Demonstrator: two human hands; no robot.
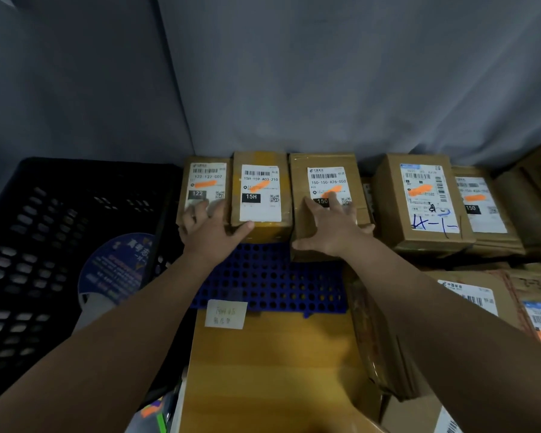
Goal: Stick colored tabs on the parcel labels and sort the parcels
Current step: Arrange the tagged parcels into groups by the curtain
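Left hand point(208, 232) flat, fingers spread, on 122 parcel point(205, 179); right hand point(328, 229) likewise on 150 parcel point(325, 170). 15H parcel point(260, 185) between, nearer left hand.

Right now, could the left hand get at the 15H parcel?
Probably yes. The left hand lies flat on the 122 parcel, thumb at the near corner of the 15H parcel beside it. Nothing covers that parcel, and the right hand is over on the 150 parcel.

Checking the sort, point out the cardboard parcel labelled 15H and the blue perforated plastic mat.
cardboard parcel labelled 15H point(260, 195): head view, its top face.
blue perforated plastic mat point(263, 276): head view, bare middle.
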